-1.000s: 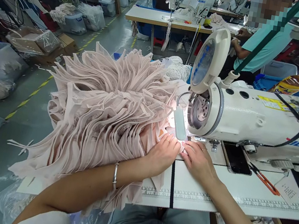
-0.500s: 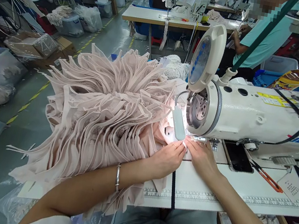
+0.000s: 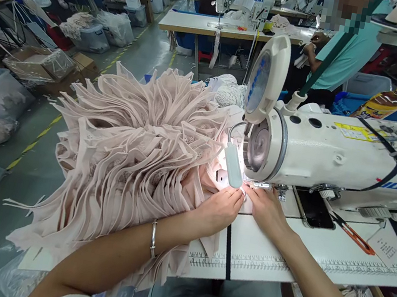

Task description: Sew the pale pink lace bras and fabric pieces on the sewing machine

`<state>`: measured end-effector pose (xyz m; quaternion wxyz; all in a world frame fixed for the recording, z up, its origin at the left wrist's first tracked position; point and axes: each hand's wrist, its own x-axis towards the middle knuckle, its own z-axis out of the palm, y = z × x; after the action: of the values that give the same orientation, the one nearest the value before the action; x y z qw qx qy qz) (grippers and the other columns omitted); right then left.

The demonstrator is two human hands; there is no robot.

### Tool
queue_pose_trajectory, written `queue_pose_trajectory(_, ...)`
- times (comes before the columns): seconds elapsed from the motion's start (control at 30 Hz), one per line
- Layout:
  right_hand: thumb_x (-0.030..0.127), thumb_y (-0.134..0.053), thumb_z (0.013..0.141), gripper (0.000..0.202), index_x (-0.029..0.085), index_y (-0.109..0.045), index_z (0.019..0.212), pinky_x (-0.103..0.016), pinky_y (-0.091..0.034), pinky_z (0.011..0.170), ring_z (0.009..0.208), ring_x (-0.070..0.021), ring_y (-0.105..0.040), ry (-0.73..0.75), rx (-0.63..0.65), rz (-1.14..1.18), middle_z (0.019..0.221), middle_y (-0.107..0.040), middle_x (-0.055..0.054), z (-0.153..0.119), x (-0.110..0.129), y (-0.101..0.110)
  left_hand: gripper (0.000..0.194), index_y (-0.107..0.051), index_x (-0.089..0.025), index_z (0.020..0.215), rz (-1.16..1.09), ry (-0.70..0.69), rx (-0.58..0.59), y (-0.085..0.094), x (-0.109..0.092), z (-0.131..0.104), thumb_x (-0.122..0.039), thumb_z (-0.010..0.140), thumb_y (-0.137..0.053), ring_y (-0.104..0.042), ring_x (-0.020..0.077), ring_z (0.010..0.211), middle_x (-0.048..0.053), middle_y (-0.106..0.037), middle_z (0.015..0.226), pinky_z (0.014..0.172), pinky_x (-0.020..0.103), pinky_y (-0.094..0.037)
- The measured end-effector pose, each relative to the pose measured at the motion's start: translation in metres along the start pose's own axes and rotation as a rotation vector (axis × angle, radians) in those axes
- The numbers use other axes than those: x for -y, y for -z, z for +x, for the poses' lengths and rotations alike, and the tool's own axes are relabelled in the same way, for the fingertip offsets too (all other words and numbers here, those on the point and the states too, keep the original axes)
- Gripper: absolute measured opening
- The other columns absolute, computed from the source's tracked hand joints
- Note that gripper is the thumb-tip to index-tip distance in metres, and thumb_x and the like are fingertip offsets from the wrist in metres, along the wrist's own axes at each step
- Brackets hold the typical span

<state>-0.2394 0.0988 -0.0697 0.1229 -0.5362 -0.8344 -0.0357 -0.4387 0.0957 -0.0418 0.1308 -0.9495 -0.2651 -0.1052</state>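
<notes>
A white sewing machine (image 3: 310, 147) stands at the right, its lamp shining on the needle area. Just in front of the needle, my left hand (image 3: 221, 210) pinches the edge of a pale pink fabric piece (image 3: 245, 206). My right hand (image 3: 266, 209) is close beside it, fingertips pressed on the same fabric near the presser foot. The needle is hidden behind the grey guard (image 3: 234, 166). A large heap of pale pink fabric pieces (image 3: 131, 157), many with folded edges, lies left of the machine and reaches under my left forearm.
On the table's right are a phone (image 3: 314, 209), orange-handled snips (image 3: 355, 236) and a paper tag (image 3: 389, 246). A ruler strip (image 3: 263, 261) runs along the front edge. A drink bottle (image 3: 385, 102) stands behind the machine. Another person (image 3: 346, 62) sits beyond, at the upper right.
The view has shifted slightly. Both hands stay at the same place by the needle on the fabric. The round part inside the machine's open head looks turned.
</notes>
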Motion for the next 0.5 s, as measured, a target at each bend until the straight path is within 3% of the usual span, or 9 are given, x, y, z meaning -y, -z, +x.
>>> queue_pose_trajectory(0.3, 0.012, -0.034, 0.095, 0.048, 0.024, -0.068, 0.126, -0.035, -0.045, 0.07, 0.076, -0.0239, -0.061, -0.001, 0.009, 0.016, 0.084, -0.069, -0.008, 0.0051, 0.002, 0.0043, 0.029, -0.056, -0.005, 0.118, -0.025, 0.032, 0.028, -0.0037, 0.0026, -0.0013, -0.002, 0.101, -0.033, -0.066, 0.0237, 0.112, 0.019, -0.067, 0.121, 0.097, 0.038, -0.051)
queue_pose_trajectory(0.5, 0.015, -0.037, 0.095, 0.044, 0.025, -0.069, 0.124, -0.036, -0.044, 0.077, 0.075, -0.0235, -0.061, -0.013, -0.009, 0.019, 0.083, -0.069, -0.007, 0.0074, 0.0041, 0.0053, 0.029, -0.058, -0.008, 0.116, -0.016, 0.061, 0.04, -0.0036, 0.0028, -0.0006, -0.004, 0.102, -0.033, -0.067, 0.0217, 0.109, 0.016, -0.068, 0.12, 0.096, 0.036, -0.051)
